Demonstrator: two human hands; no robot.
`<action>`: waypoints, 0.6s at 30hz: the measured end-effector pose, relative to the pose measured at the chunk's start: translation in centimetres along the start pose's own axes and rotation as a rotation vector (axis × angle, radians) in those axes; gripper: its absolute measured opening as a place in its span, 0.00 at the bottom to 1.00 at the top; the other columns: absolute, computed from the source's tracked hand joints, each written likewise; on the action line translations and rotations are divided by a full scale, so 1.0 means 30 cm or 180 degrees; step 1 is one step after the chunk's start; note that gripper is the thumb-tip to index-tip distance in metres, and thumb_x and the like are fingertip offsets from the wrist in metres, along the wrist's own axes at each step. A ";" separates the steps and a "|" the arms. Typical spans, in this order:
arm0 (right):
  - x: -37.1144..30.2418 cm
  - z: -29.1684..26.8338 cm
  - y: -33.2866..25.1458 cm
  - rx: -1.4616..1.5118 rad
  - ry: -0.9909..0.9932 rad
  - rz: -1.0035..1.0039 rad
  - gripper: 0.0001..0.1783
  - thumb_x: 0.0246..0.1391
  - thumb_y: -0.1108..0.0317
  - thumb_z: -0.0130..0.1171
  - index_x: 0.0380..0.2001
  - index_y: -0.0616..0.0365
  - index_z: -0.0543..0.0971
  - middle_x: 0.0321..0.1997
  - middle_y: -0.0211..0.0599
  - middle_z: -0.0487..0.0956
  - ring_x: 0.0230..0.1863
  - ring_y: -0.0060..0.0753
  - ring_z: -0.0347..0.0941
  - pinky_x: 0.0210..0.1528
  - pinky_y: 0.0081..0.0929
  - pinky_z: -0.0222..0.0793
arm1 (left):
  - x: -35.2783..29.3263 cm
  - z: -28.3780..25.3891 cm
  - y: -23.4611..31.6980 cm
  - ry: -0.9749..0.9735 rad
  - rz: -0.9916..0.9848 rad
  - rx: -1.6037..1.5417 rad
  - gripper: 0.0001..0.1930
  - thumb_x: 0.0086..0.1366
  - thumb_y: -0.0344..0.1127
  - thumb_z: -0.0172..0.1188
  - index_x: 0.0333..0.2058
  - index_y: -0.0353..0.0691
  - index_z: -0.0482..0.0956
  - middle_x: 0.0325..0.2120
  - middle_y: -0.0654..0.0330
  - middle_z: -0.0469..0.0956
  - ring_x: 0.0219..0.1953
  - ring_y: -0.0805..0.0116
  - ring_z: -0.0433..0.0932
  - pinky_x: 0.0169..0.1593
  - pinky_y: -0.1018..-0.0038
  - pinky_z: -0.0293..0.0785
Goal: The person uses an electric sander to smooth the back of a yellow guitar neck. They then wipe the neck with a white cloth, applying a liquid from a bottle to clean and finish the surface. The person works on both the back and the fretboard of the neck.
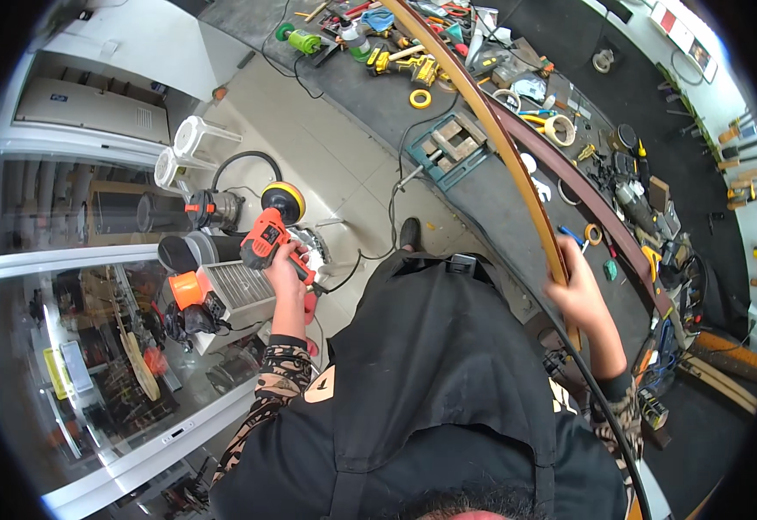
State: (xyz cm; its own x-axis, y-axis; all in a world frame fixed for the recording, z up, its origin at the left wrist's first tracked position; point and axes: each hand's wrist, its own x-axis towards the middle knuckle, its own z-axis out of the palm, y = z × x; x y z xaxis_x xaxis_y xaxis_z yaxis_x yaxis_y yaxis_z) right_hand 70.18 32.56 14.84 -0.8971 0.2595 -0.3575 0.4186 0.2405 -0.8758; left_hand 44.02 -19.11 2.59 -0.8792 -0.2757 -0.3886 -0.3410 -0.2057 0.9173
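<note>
My left hand (pixel 286 276) is closed round the handle of an orange-red power polisher (pixel 265 237). Its round pad (pixel 283 203), black with a yellow rim, sits at the far end of the tool, and a black cable trails from the handle. On the right, my right hand (pixel 581 293) grips a long curved wooden strip (pixel 510 154), honey-coloured with a dark edge, which runs from the top of the view down past my right side. Polisher and strip are well apart. A reddish-brown beam (pixel 588 188) lies along the workbench beyond the strip.
On the dark workbench (pixel 517 227) stand a green vise (pixel 450 149), a yellow cordless drill (pixel 402 66), tape rolls (pixel 560 131) and many scattered tools. White stools (pixel 194 137), a shop vacuum (pixel 215 209) and a metal box (pixel 236 289) stand left, before glass doors. A cable crosses the tiled floor.
</note>
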 end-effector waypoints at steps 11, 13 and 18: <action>0.090 0.054 -0.091 -0.0519 0.1163 -0.0640 0.30 0.49 0.77 0.71 0.57 0.63 0.77 0.41 0.39 0.78 0.41 0.33 0.76 0.51 0.30 0.74 | 0.009 0.152 0.062 -0.0291 0.0025 0.0085 0.13 0.69 0.25 0.65 0.51 0.31 0.82 0.36 0.53 0.86 0.34 0.62 0.88 0.35 0.67 0.84; 0.113 0.066 -0.095 -0.0660 0.1138 -0.0615 0.29 0.50 0.75 0.72 0.57 0.63 0.77 0.41 0.38 0.78 0.40 0.33 0.75 0.48 0.30 0.74 | 0.024 0.152 0.049 -0.0316 -0.0064 0.0173 0.14 0.70 0.25 0.64 0.53 0.31 0.81 0.38 0.53 0.86 0.36 0.62 0.88 0.36 0.67 0.85; 0.196 0.145 -0.095 -0.0624 0.1042 -0.0405 0.30 0.52 0.74 0.73 0.59 0.63 0.77 0.44 0.41 0.80 0.44 0.35 0.78 0.54 0.31 0.75 | 0.105 0.166 0.037 -0.0429 -0.0235 0.0428 0.16 0.70 0.26 0.64 0.55 0.32 0.81 0.39 0.54 0.86 0.38 0.63 0.87 0.38 0.67 0.85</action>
State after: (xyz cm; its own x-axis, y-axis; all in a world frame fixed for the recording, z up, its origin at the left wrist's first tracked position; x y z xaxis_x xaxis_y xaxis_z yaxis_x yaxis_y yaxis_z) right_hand 63.10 29.34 13.81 -0.8644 0.4927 -0.1003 0.3545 0.4557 -0.8165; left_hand 39.20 -15.53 2.83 -0.8837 -0.1345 -0.4483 -0.4395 -0.0911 0.8936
